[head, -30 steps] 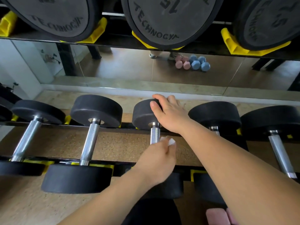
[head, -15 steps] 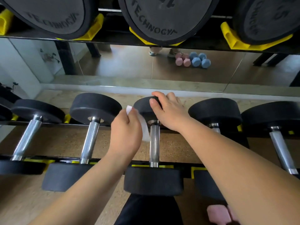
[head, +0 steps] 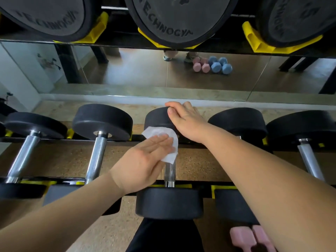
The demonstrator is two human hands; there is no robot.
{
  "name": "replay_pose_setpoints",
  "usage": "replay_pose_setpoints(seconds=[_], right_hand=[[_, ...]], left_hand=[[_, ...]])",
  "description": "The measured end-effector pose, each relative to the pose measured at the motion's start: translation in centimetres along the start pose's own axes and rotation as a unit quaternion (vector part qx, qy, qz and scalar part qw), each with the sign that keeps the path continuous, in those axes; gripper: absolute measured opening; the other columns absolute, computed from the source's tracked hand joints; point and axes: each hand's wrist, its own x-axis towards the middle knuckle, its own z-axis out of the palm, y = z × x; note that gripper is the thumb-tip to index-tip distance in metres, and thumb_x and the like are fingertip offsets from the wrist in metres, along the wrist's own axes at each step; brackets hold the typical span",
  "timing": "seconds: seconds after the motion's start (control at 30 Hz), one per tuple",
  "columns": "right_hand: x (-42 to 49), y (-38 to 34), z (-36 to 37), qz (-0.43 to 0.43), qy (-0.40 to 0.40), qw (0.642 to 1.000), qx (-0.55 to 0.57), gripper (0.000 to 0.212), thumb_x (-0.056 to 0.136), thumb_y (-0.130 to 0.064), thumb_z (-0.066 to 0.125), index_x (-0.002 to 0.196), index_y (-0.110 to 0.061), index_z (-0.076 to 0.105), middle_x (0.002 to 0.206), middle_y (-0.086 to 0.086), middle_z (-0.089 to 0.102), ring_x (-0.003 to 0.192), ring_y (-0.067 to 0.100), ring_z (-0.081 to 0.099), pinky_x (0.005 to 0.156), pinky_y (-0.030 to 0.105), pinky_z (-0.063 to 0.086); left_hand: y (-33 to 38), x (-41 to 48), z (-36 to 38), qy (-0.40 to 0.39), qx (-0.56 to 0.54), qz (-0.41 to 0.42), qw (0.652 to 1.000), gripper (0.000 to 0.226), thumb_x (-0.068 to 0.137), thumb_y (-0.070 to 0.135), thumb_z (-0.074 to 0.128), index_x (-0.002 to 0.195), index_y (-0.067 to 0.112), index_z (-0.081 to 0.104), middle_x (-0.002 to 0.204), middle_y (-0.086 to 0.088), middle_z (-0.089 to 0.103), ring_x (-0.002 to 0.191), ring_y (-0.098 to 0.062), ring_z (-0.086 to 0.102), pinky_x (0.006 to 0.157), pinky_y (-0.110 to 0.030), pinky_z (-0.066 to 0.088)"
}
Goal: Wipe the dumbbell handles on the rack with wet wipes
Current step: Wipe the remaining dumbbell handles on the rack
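- The middle dumbbell's chrome handle (head: 169, 174) sits on the rack (head: 183, 185) running straight away from the person, from the near head (head: 169, 206) to the far head (head: 157, 120).
- The left hand (head: 143, 160) comes in from the handle's left, fingers straight and flat, pressing the wet wipe (head: 164, 140) over the handle's far end. The bare chrome lies toward the person, so I'd expect the stroke to come back along that axis.
- The right hand (head: 183, 119) is cupped over the far head, thumb on its rim, and appears to be steadying it.
- Half a second ago the left hand held the wipe just left of the bar. Now the wipe is laid on it, and the right hand has not moved.
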Motion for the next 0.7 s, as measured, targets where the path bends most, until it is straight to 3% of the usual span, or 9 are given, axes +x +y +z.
replay_pose_setpoints(seconds=[0.1,0.23,0.3,0.37,0.43,0.5,0.53,0.6,0.7], right_hand=[[-0.1,-0.2,0.0,0.007,-0.003,1.000,0.003,0.044,0.109,-0.054,0.017,0.148,-0.048,0.037,0.142,-0.002,0.038,0.142,0.026,0.030,0.116,0.046,0.026],[-0.2,-0.2,-0.1,0.010,-0.005,1.000,0.006,0.044,0.109,-0.053,0.017,0.148,-0.048,0.037,0.141,-0.002,0.037,0.141,0.025,0.030,0.113,0.045,0.026],[-0.3,-0.2,0.1,0.010,-0.004,1.000,0.007,0.044,0.109,-0.053,0.017,0.148,-0.048,0.036,0.141,-0.002,0.037,0.142,0.025,0.030,0.113,0.045,0.027],[-0.3,-0.2,0.1,0.013,-0.003,1.000,0.010,0.044,0.109,-0.053,0.018,0.148,-0.049,0.035,0.141,-0.002,0.037,0.142,0.024,0.029,0.113,0.045,0.027],[-0.4,-0.2,0.1,0.014,-0.003,1.000,0.012,0.044,0.109,-0.053,0.018,0.149,-0.049,0.035,0.138,-0.004,0.037,0.141,0.023,0.030,0.114,0.044,0.027],[-0.4,-0.2,0.1,0.015,-0.002,1.000,0.020,0.043,0.109,-0.053,0.019,0.149,-0.049,0.036,0.132,-0.007,0.037,0.140,0.022,0.030,0.114,0.043,0.027],[-0.4,-0.2,0.1,0.015,0.000,1.000,0.023,0.043,0.109,-0.052,0.020,0.148,-0.049,0.037,0.131,-0.008,0.036,0.139,0.022,0.031,0.114,0.043,0.027],[-0.4,-0.2,0.2,0.016,0.000,1.000,0.026,0.043,0.109,-0.052,0.020,0.148,-0.049,0.037,0.133,-0.007,0.037,0.140,0.021,0.030,0.115,0.043,0.027],[-0.3,-0.2,0.1,0.013,0.000,1.000,0.021,0.043,0.108,-0.054,0.019,0.147,-0.049,0.037,0.136,-0.005,0.038,0.140,0.022,0.030,0.112,0.043,0.028]], left_hand=[[-0.9,0.3,1.7,-0.053,0.004,-0.024,0.998,0.048,0.103,0.028,0.045,0.146,0.012,0.057,0.161,-0.009,0.042,0.153,-0.020,0.034,0.122,-0.045,0.034],[-1.3,1.5,2.6,-0.117,0.027,-0.035,0.992,0.053,0.102,0.038,0.038,0.149,0.019,0.055,0.167,0.001,0.030,0.147,-0.017,0.042,0.121,-0.038,0.034],[-1.1,1.4,2.5,-0.124,0.006,-0.036,0.992,0.051,0.104,0.040,0.035,0.146,0.020,0.057,0.166,0.006,0.033,0.146,-0.012,0.042,0.121,-0.038,0.035],[-0.3,1.2,1.7,-0.138,-0.061,-0.063,0.987,0.043,0.109,0.043,0.035,0.138,0.027,0.063,0.154,0.016,0.050,0.140,-0.005,0.048,0.118,-0.039,0.039],[0.8,0.9,0.3,-0.174,-0.180,-0.155,0.956,0.036,0.110,0.048,0.039,0.123,0.037,0.070,0.122,0.032,0.064,0.119,0.006,0.056,0.110,-0.035,0.044],[2.2,0.7,-1.4,-0.204,-0.349,-0.244,0.882,0.037,0.109,0.047,0.042,0.113,0.032,0.076,0.112,0.023,0.071,0.111,0.001,0.062,0.107,-0.032,0.044],[2.5,0.7,-2.0,-0.195,-0.387,-0.248,0.866,0.039,0.109,0.045,0.043,0.109,0.025,0.077,0.109,0.012,0.074,0.106,-0.005,0.066,0.103,-0.032,0.047],[3.0,0.7,-3.2,-0.117,-0.382,-0.282,0.873,0.041,0.110,0.042,0.043,0.098,0.019,0.075,0.085,0.005,0.070,0.079,-0.010,0.062,0.082,-0.033,0.050],[2.7,1.2,-3.2,0.109,-0.274,-0.373,0.880,0.035,0.109,0.038,0.045,0.085,0.024,0.067,0.067,0.013,0.062,0.063,-0.002,0.053,0.062,-0.026,0.043]])
